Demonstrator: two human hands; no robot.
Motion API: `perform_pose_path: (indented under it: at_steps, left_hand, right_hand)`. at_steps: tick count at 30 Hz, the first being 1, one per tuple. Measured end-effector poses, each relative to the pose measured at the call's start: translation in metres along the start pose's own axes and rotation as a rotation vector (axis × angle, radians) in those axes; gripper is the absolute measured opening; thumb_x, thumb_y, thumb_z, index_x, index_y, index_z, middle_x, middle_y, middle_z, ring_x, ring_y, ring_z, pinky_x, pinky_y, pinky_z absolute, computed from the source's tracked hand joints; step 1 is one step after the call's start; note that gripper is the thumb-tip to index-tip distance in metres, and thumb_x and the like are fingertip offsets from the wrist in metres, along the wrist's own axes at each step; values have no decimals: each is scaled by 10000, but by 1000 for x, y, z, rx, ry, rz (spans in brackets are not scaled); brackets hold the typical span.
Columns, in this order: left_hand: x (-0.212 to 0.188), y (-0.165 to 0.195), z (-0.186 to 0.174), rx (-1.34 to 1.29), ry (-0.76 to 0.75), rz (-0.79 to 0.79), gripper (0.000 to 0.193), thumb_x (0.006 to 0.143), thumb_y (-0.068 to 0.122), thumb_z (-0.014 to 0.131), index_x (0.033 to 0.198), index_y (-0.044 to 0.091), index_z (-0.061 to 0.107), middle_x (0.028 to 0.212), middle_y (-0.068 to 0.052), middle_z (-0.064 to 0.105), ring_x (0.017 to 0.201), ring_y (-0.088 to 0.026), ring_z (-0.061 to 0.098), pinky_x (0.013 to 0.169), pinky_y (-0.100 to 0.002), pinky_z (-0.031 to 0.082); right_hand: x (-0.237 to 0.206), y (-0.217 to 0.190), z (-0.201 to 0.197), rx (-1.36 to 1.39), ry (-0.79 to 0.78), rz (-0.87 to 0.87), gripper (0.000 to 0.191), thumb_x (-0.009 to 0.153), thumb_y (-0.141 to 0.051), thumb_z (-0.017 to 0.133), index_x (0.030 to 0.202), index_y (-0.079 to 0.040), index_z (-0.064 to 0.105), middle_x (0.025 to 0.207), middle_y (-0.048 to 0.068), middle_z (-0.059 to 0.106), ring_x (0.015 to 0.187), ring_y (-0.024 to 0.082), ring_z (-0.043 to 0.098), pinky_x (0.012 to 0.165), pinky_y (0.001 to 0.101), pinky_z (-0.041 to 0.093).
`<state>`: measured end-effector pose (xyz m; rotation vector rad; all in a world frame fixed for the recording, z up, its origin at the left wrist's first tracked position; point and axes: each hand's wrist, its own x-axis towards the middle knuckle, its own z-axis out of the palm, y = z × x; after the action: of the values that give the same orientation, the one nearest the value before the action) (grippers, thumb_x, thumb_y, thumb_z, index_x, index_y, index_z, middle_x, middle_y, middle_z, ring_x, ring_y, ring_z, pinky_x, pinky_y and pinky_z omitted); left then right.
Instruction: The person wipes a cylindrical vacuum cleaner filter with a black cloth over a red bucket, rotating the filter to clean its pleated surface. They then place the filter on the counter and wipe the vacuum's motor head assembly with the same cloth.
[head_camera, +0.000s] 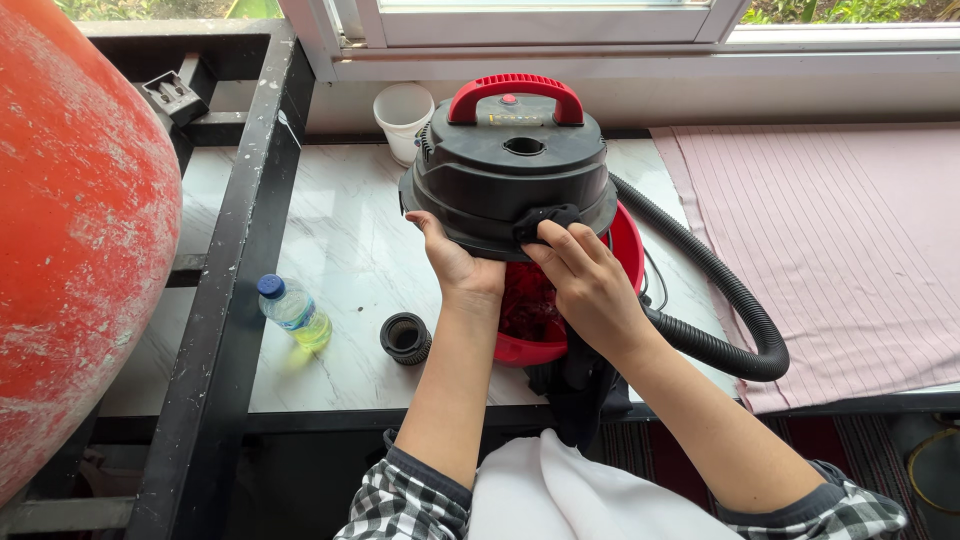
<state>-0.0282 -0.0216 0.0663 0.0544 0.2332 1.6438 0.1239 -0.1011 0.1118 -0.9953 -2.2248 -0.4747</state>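
A canister vacuum cleaner stands on a marble floor slab. Its dark grey motor lid (510, 170) with a red carry handle (516, 92) sits tilted above the red drum (625, 245). My left hand (455, 262) grips the lid's lower left rim from beneath. My right hand (585, 280) presses its fingers on the black latch clip (548, 218) at the lid's front edge. Inside the drum, a dark red interior shows between my wrists. A black ribbed hose (725, 300) curls out from the right side of the drum.
A small plastic bottle (292, 310) with yellowish liquid and a blue cap lies to the left. A short black ribbed fitting (406, 337) rests beside it. A white cup (402, 118) stands by the window wall. Black metal frame (235, 260) and a large orange round object (80, 230) stand left; pink mat (840, 240) right.
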Motion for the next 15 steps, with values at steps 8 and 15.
perform_pose_path:
  at_steps: [8,15]
  left_hand:
    - [-5,1,0,19,100,27,796,971,704,266,1510,143,436,1569,-98,456,1443,-314,433,1194,-499,382]
    - [-3,-4,-7,44,134,101,805,990,689,258,1498,96,454,1551,-113,485,1420,-312,463,1190,-456,395]
  right_hand:
    - [-10,0,7,-124,23,77,375,783,116,653,1154,80,696,1273,141,586,1077,301,572,963,365,533]
    - [7,-23,16,21,32,69,403,760,65,646,1161,102,653,1284,159,571,1101,321,564,980,386,530]
